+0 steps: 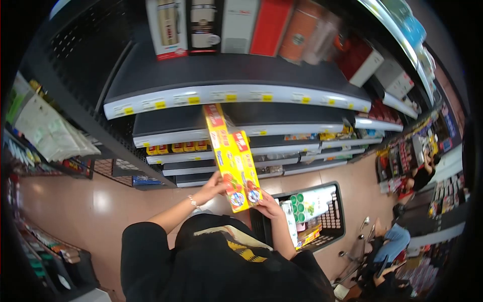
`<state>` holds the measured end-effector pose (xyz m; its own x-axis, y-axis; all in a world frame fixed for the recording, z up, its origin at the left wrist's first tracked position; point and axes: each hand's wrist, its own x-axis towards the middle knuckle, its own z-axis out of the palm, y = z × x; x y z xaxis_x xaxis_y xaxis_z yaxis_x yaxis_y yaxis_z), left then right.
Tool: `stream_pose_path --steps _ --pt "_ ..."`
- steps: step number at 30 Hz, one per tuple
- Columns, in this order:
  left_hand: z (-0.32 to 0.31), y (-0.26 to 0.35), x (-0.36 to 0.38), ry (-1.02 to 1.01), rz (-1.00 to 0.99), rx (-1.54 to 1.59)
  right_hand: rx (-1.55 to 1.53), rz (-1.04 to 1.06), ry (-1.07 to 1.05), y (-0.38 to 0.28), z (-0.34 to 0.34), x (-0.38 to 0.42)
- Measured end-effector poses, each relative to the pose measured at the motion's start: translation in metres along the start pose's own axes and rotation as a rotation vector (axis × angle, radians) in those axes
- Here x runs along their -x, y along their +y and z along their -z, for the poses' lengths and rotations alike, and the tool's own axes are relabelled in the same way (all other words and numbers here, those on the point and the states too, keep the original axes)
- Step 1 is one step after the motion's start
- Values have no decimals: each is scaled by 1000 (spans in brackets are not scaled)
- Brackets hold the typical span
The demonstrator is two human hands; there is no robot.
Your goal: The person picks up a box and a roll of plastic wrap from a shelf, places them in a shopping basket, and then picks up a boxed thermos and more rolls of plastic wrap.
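Yellow printed cardboard: two long, slim cartons, flat-faced and square-edged with red panels towards the far ends, lie side by side and touching, left of and above the black shopping basket (342, 216). Left carton (225, 151) reaches further forward than the right carton (247, 166). Left hand (214, 189), a pale bracelet (193, 201) at its wrist, has fingers curled narrowly around the left carton's near side edge. Right hand (269, 205), nearer the basket, pinches the right carton's near corner between thumb and fingers. Basket is plastic, its wall pierced in a grid; inside, a pack with round green ends (297, 207) in two rows. Ahead of the basket, dark smooth-surfaced shelving (236, 75) with a glossy white curved-looking label strip (236, 94); a rectangular red box (270, 27) stands upright on the upper shelf. Left of the basket, shiny brownish floor tiles (95, 201).
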<state>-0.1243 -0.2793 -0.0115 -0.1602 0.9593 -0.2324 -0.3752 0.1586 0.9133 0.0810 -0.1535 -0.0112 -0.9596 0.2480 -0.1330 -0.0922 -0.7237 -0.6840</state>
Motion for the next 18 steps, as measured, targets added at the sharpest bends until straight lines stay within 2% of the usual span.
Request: stream_pose_path --steps 2,4,5,8,10,12,16,18 --pt "28 21 13 112 -26 -20 -11 -66 3 6 -21 -39" --pt "43 41 32 272 -178 111 55 -87 34 9 -48 -76" --pt "53 45 39 299 -232 208 71 -88 92 10 -64 -93" --pt "83 54 56 384 -370 283 48 -115 67 18 -98 -140" --pt "103 55 70 325 -347 227 163 -75 142 25 -130 -158" --pt "112 52 81 298 -465 79 74 -98 102 34 -144 -170" --pt "129 46 98 385 -417 -256 322 106 217 46 -176 -176" --pt "135 43 99 426 -441 -152 567 274 229 54 -176 -179"
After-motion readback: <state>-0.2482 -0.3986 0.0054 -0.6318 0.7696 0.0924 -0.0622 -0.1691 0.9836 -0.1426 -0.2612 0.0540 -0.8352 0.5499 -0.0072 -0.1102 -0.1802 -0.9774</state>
